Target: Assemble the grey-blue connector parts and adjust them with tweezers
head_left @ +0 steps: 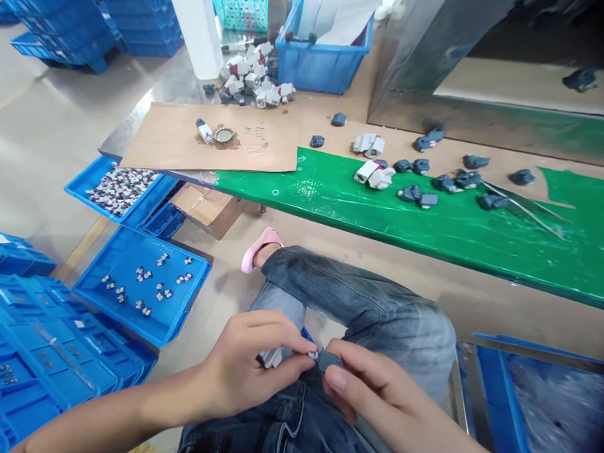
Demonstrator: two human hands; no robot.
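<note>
Above my lap, my left hand [251, 361] pinches a small, light metallic piece [313, 354] between thumb and forefinger. White plastic parts [272, 357] are tucked inside its curled fingers, partly hidden. My right hand [370, 383] is closed on a dark grey-blue plastic part [329, 361]. The metallic piece meets the left end of that part; whether it sits inside cannot be seen. On the green-topped bench lie several similar dark parts [409, 192], white parts with red bits [374, 173] and metal tweezers [527, 208].
A cardboard sheet [155, 140] on the bench bears a small round metal dish [224, 135]. Behind it are a heap of white parts [248, 74] and a blue bin [313, 67]. Blue trays of parts [131, 252] stand low at left. A bag-filled blue crate [495, 388] is at right.
</note>
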